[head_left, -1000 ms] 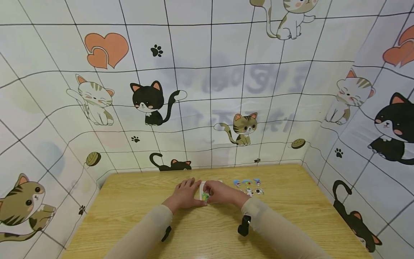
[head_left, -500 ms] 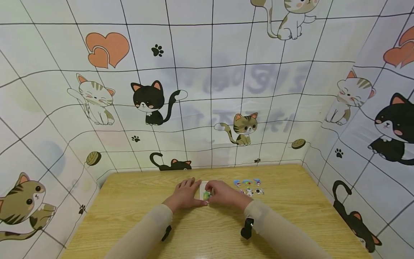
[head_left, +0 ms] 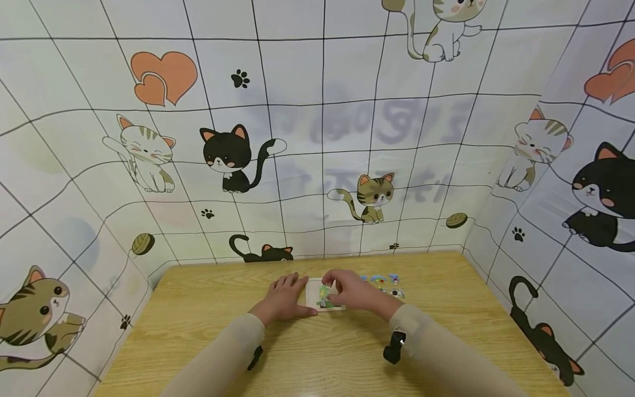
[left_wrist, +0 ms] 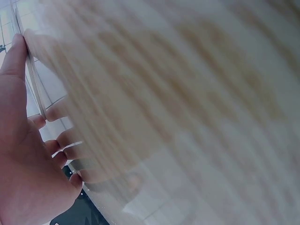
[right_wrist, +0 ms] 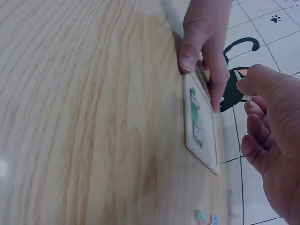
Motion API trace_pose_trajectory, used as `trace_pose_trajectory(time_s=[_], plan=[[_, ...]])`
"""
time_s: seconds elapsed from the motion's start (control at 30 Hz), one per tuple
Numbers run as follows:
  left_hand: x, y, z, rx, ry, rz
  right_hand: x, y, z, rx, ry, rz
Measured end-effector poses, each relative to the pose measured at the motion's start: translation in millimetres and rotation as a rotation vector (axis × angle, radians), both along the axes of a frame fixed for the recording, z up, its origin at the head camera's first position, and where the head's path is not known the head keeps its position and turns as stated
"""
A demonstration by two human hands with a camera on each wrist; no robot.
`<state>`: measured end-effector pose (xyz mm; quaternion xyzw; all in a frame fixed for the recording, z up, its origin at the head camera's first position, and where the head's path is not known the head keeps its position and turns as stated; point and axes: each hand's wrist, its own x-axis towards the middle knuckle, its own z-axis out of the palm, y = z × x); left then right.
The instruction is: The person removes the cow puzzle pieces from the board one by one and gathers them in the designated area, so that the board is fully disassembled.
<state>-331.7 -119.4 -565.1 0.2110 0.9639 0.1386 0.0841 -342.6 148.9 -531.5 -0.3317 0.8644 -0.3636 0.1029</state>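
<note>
A pale, shallow puzzle tray [head_left: 311,284] lies on the table, with green pictured puzzle pieces [head_left: 324,304] in it. My left hand [head_left: 284,300] rests at the tray's left side, thumb along the near corner and fingers spread toward the far side. Above the tray, my right hand [head_left: 354,291] pinches a small puzzle piece [right_wrist: 243,84] between thumb and index finger. That piece shows almost edge-on in the right wrist view. The tray's right part is partly hidden behind the right hand. In the left wrist view the left hand [left_wrist: 28,154] touches the tray's edge.
Loose puzzle pieces [head_left: 378,279] lie in rows right of the tray, some hidden by the right hand and wrist. The wooden table [head_left: 208,309] meets a cat-printed cloth wall [head_left: 307,209] at the back and sides.
My right hand has moved right and up from the tray with a puzzle piece, uncovering more of it. The green patch in the tray sits farther right. The left hand stays in place.
</note>
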Motion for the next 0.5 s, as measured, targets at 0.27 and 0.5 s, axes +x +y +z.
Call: trace_pose_trajectory(time_s=[0.27, 0.5], plan=[[-0.2, 0.2, -0.6, 0.012, -0.004, 0.007, 7.3, 17.7, 15.7, -0.016, 0.038, -0.008], [1.0, 1.4, 0.3, 0.017, -0.002, 0.011, 11.8, 34.7, 21.3, -0.044, 0.063, -0.007]])
